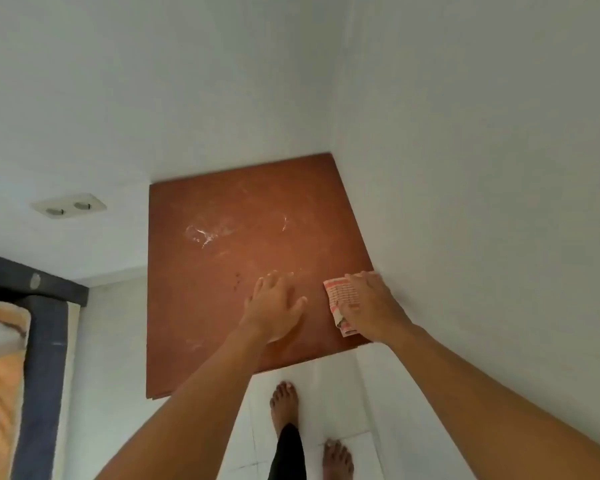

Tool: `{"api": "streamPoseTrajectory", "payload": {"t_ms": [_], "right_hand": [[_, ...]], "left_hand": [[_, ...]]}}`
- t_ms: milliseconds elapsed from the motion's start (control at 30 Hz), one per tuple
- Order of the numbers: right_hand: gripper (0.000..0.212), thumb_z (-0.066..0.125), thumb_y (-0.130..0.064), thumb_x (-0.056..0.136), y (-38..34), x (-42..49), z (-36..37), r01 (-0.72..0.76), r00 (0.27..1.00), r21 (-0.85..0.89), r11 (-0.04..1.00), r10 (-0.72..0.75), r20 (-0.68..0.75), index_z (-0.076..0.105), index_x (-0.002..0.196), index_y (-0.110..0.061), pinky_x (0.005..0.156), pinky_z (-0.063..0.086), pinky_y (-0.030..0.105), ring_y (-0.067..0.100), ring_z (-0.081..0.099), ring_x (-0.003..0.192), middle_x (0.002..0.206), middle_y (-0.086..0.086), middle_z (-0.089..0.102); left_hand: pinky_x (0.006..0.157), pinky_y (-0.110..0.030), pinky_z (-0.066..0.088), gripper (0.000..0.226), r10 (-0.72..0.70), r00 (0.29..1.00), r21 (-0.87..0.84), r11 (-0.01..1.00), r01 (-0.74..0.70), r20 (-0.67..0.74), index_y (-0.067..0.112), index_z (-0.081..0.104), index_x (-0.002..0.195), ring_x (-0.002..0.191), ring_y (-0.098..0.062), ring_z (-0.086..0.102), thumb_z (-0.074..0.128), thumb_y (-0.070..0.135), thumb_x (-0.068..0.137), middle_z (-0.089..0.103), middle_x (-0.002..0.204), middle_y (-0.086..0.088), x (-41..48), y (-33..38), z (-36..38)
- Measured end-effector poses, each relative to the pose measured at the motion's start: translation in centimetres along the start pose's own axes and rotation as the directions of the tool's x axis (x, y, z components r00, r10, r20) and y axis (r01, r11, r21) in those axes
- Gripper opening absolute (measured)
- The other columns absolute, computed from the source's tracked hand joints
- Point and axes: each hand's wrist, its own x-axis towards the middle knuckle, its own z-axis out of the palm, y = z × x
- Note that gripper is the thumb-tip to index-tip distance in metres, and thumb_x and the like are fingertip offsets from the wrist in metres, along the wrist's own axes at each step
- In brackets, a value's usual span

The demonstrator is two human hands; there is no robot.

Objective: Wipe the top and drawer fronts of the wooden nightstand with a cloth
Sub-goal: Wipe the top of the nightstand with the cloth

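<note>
From my head camera, looking straight down, the reddish-brown square wooden top of the nightstand [243, 271] fills the corner where two white walls meet, and everything else I place against it. My right hand [368, 303] lies flat at the top's right edge, close to the near corner and just beside the wall, fingers spread and pressing down on the folded white cloth with orange print [342, 304]; it pins the cloth rather than closing round it. My left hand [274, 306] rests open and empty on the wood a little left of the cloth, palm down, bracing me. Whitish smears [201, 233] show toward the far left of the top, and a few small dark specks [237, 280] sit left of my left hand. To do this step well, I judge I should keep the cloth flat under even pressure, sweep in overlapping strokes from the wall side across to those smears, and lift my bracing hand clear so no patch is skipped. The drawer fronts are out of sight below the top. I count one cloth, one nightstand top, two hands, two bare feet [284, 407] on the white tiles in front, and one double wall socket [68, 205] to the left.
</note>
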Motion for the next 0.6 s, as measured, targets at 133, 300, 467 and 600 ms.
{"api": "streamPoseTrajectory", "payload": {"t_ms": [133,300,467,600], "right_hand": [[0.072,0.053,-0.046,0.096,1.4,2.6,2.8,-0.092,0.995,-0.105,0.990,0.097,0.039,0.020,0.158,-0.031,0.124,0.024,0.052,0.030,0.005,0.157,0.169,0.000,0.013],[0.063,0.052,-0.036,0.101,1.7,3.2,5.1,-0.120,0.990,-0.178,0.977,0.104,-0.095,0.027,0.158,-0.031,0.121,0.031,0.049,0.036,0.017,0.153,0.167,0.003,0.021],[0.039,0.059,-0.007,0.095,1.6,4.0,5.1,-0.088,0.970,-0.148,0.985,0.051,-0.237,0.064,0.132,-0.020,0.090,0.056,0.043,0.037,0.054,0.115,0.138,0.008,0.059],[0.033,0.053,-0.014,0.098,-1.6,8.2,0.9,-0.010,0.967,0.001,1.000,0.010,-0.256,0.066,0.128,-0.019,0.089,0.054,0.040,0.033,0.055,0.113,0.129,0.009,0.061]], "left_hand": [[0.120,-0.059,0.016,0.071,-0.051,0.993,0.192,0.981,0.031,0.102,0.034,0.019,0.159,0.155,-0.030,0.003,0.043,0.056,0.096,0.003,0.170,-0.004,2.8,-1.0,1.7],[0.117,-0.065,0.010,0.068,-0.021,0.999,0.371,0.928,0.004,0.042,0.033,0.014,0.160,0.155,-0.030,0.006,0.038,0.044,0.097,0.004,0.170,-0.005,3.0,-0.9,2.6],[0.116,-0.064,0.008,0.059,0.002,0.999,0.522,0.852,-0.028,0.049,0.033,0.034,0.153,0.143,-0.031,0.038,0.037,0.041,0.095,0.035,0.160,-0.007,3.5,-0.1,1.2],[0.112,-0.055,0.027,0.040,0.023,0.995,0.538,0.840,-0.072,0.098,0.029,0.068,0.114,0.105,-0.031,0.066,0.038,0.044,0.092,0.071,0.110,-0.004,7.8,0.9,-3.7]]}}
